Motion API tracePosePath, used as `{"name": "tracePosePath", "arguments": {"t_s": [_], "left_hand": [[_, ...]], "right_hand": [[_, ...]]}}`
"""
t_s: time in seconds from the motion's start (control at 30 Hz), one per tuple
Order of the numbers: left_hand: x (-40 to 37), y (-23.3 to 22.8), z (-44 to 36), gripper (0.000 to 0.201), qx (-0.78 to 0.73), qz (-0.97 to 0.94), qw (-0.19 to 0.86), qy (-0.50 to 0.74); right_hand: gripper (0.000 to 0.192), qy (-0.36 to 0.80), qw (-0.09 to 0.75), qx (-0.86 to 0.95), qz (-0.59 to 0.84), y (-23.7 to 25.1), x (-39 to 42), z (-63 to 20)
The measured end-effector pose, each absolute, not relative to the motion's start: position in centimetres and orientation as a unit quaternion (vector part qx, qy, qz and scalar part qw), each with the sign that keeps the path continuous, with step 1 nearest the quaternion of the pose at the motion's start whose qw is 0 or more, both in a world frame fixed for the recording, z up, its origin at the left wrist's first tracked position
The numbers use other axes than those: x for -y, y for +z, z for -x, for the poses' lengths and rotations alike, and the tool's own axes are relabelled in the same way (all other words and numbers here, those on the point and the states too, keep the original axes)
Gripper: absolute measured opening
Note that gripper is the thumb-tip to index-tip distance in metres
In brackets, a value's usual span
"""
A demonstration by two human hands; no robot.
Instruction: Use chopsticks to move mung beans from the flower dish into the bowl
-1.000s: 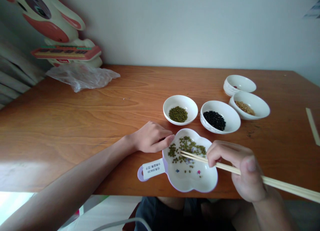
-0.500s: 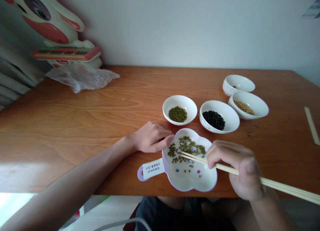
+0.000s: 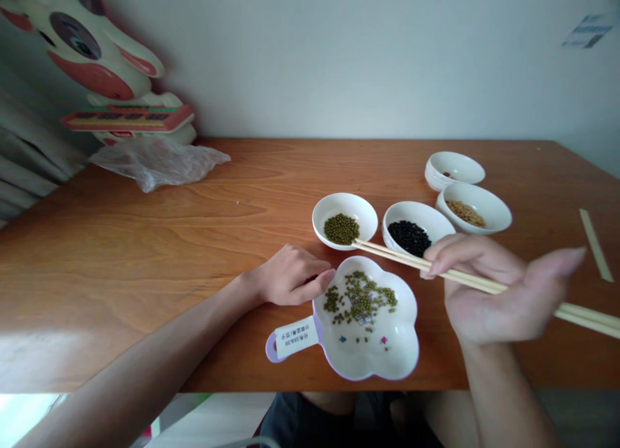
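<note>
Gripping chopsticks, right hand fingers loosely splayed, left hand curled, touching flower-shaped dish

The right hand smears with motion blur, its fingertips soft. The chopsticks run out past the right edge, their back ends cut off. Whether anything sits pinched at their tips over the bowl of green beans is too small to tell. The label on the flower-shaped dish carries print too tiny to read. The rabbit toy is cropped at the top-left corner.
</note>
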State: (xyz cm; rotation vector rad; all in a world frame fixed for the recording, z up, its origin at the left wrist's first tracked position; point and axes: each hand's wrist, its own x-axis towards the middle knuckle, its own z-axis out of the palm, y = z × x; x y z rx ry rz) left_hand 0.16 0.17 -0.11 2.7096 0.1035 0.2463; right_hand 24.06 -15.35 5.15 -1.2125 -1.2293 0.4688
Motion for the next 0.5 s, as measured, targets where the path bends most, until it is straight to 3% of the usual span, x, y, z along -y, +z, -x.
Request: {"name": "tracePosePath", "arguments": {"t_s": [0.2, 0.5], "left_hand": [[-0.1, -0.2, -0.1, 0.036, -0.044, -0.975, 0.204, 0.073], [-0.1, -0.2, -0.1, 0.037, -0.041, -0.976, 0.196, 0.087]], "right_hand": [[0.078, 0.204, 0.634, 0.525, 0.530, 4.6, 14.3, -23.3], [0.083, 0.334, 0.482, 0.601, 0.543, 4.5, 19.1, -25.4]]}}
